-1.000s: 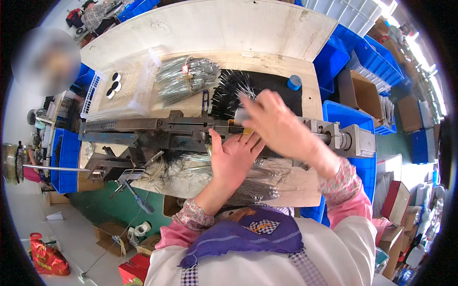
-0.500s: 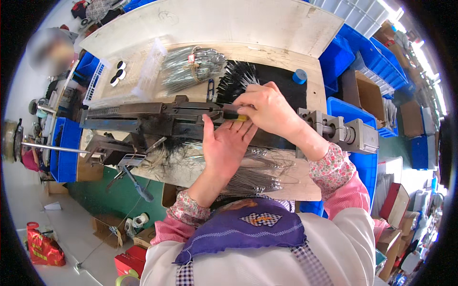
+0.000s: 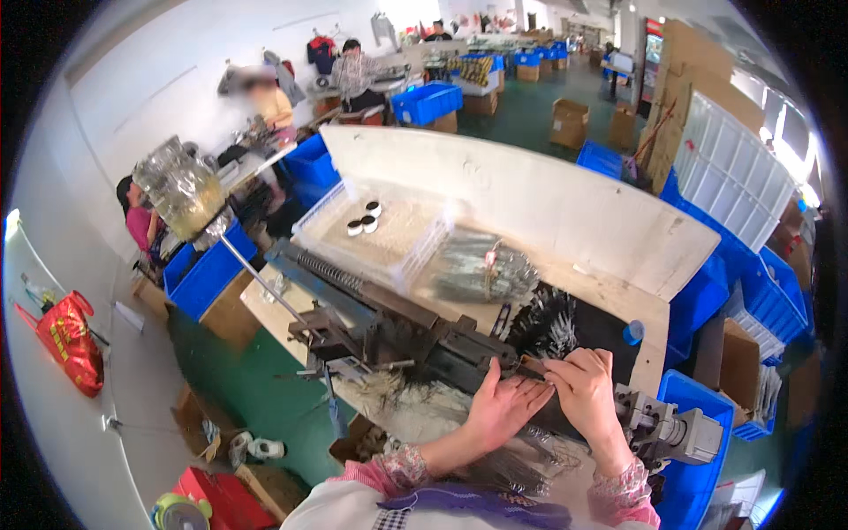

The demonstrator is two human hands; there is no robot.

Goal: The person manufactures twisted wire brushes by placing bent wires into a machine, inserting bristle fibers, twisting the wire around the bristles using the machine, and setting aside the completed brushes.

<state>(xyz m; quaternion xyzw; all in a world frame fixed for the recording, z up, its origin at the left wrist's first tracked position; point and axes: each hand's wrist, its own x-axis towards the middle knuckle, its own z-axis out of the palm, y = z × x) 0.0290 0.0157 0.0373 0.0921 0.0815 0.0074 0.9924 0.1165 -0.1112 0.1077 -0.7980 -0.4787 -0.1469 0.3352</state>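
Observation:
A long dark metal machine (image 3: 464, 349) with a coil spring at its far left end runs across the bench. My left hand (image 3: 505, 408) lies palm up at its near side, thumb raised and fingers stretched out. Just beside those fingertips, my right hand (image 3: 585, 389) is closed in a pinch over the machine; whatever it holds is too small or hidden. Beyond the hands, thin silvery pieces with dark bristles (image 3: 552, 322) are spread on a black mat (image 3: 609, 329). More thin wire pieces (image 3: 521, 468) lie on the near side, partly under my hands.
A clear plastic crate (image 3: 408, 269) holds white round pieces with dark tops. Next to it lies a tied bundle of thin wires (image 3: 486, 269). A blue cap (image 3: 633, 332) stands on the mat's right side. A white board (image 3: 521, 199) closes the bench's back. Co-workers sit farther off.
The view has tilted up and turned, so the room beyond the bench shows and my hands appear lower and farther right. Both hands stay at the machine in much the same pose.

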